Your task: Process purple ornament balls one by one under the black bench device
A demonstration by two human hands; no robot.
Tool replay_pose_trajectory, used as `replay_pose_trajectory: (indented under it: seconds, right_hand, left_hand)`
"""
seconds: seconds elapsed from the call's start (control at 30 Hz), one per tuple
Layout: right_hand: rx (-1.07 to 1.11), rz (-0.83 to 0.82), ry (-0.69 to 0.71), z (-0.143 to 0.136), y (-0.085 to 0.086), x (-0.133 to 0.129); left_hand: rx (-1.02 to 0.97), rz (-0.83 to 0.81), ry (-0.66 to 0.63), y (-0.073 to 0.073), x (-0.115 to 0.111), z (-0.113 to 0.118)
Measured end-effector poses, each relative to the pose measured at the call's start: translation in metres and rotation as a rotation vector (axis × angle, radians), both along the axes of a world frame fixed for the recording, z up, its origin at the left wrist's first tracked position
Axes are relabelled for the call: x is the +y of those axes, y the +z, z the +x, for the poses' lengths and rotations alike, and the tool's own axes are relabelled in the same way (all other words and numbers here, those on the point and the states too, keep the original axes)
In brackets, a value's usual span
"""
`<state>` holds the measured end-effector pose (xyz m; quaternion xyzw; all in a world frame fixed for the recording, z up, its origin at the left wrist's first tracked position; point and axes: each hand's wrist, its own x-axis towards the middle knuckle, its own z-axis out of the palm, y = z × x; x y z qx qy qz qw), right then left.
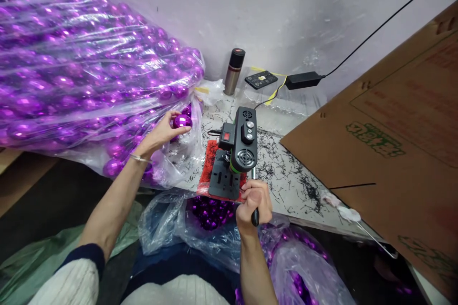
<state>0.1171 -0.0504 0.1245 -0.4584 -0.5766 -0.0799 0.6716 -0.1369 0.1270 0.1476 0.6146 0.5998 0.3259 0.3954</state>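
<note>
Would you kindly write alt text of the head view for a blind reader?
A person's left hand holds a shiny purple bauble by a clear plastic bag of more, while the right hand grips a black-ended lever at a black machine on a worktable strewn with black strands; a cardboard box stands at right.

L hand [167,126] holds 1 purple bauble [182,121] by clear plastic bag [89,47] of more; R hand [255,202] grips lever handle [255,218] of blk machine [244,139] w/ 1 red switch [226,137]. Behind: 1 thermos [234,72], pwr adapter [304,80]; cardboard box [400,114] to R.
</note>
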Motion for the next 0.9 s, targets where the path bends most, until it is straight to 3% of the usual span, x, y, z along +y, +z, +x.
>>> replay_pose_trajectory:
  seconds: [0.07,0.17,0.3,0.43,0.67,0.9]
  right_hand:
    - [0.007,-0.010,-0.002,0.001,0.006,0.000]
    - [0.025,-0.061,0.017,0.003,0.017,-0.001]
    - [0.046,-0.100,0.037,0.006,0.032,-0.001]
    - [0.052,-0.103,0.020,0.005,0.039,0.000]
    - [0.016,-0.122,0.022,0.006,0.037,-0.001]
    - [-0.012,-0.131,-0.005,0.006,0.034,-0.002]
  left_hand:
    - [-0.319,-0.035,0.057,0.001,-0.025,-0.001]
    - [-0.656,-0.087,0.122,-0.009,-0.064,0.007]
    - [-0.932,-0.268,0.152,-0.037,-0.107,0.034]
    - [-1.068,-0.373,0.090,-0.064,-0.137,0.070]
    - [-0.987,-0.286,0.130,-0.092,-0.149,0.109]
    - [-0.354,0.071,0.039,-0.122,-0.142,0.116]
